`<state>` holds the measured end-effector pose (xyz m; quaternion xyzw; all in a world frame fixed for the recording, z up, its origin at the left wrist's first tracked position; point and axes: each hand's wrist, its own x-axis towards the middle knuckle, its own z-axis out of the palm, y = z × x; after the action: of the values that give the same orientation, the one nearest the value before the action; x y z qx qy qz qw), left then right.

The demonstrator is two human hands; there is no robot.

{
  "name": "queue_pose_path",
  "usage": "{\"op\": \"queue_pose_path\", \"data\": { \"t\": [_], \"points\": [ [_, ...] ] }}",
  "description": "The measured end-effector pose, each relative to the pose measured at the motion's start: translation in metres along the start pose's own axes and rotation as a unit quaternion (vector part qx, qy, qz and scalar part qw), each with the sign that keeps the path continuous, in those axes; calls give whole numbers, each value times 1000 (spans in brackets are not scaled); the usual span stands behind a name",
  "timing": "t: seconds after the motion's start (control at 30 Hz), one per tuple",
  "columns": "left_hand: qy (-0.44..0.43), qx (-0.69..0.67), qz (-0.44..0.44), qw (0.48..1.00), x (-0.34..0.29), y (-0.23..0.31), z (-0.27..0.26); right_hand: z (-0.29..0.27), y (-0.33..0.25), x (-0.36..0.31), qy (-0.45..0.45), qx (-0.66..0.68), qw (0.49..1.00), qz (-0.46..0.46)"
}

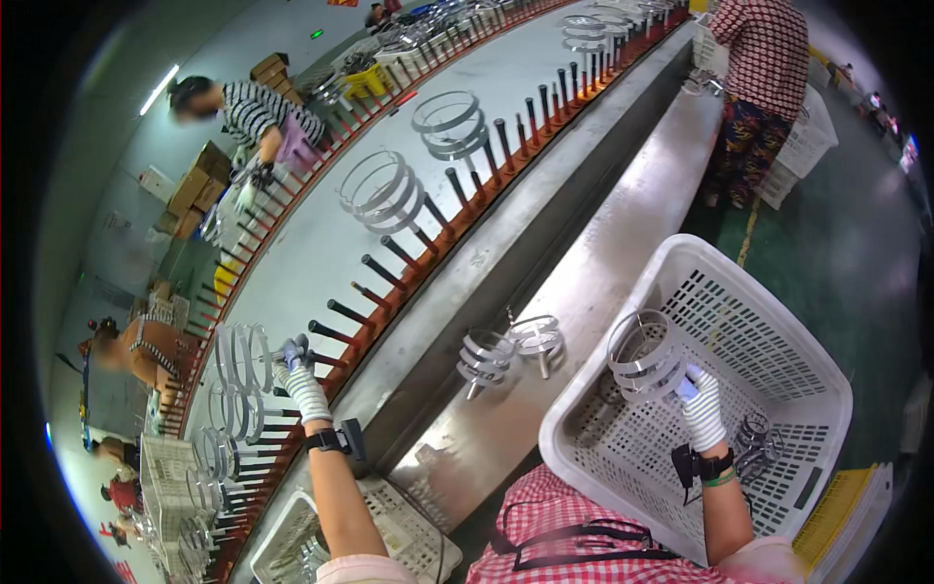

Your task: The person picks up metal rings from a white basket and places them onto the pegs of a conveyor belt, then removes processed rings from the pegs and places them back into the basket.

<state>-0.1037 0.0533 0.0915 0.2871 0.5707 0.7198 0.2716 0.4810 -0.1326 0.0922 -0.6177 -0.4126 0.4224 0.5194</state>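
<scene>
My left hand (pixel 300 378), in a striped glove with grey fingertips, is closed at the base of a ringed metal frame (pixel 243 358) beside the row of black-topped pegs. Its fingers partly hide the point of contact. My right hand (pixel 701 407), gloved the same way, grips another ringed metal frame (pixel 646 368) by its lower side, above a white plastic basket (pixel 844 389). Several small metal pieces (pixel 757 443) lie in this basket. Two more ringed frames, one at the front (pixel 485 358) and one behind it (pixel 538 337), rest on the metal ledge.
A curved line of pegs (pixel 389 273) carries more ringed frames (pixel 381 192). Below my left arm stands another white basket (pixel 413 530). Across the line, a person in stripes (pixel 255 109) works; another in a patterned top (pixel 764 49) stands at far right. Yellow crates (pixel 842 516) sit beside my basket.
</scene>
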Motion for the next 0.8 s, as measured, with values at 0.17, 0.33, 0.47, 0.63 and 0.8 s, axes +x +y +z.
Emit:
{"op": "queue_pose_path", "data": {
  "t": [0.17,0.33,0.47,0.63,0.8],
  "points": [
    [-19,274,38,961,-4,-14,-17,35,-30,8,-24,10,1000,-10],
    [-8,482,286,828,23,-73,-100,95,-60,22,-88,41,995,-8],
    [-155,244,62,955,-122,-2,39,124,-55,36,-123,139,983,1],
    [-583,272,304,702,-219,-21,124,156,-76,25,-172,228,958,0],
    [-505,291,570,579,-216,11,204,148,-96,40,-148,200,968,-37]
  ]
}}
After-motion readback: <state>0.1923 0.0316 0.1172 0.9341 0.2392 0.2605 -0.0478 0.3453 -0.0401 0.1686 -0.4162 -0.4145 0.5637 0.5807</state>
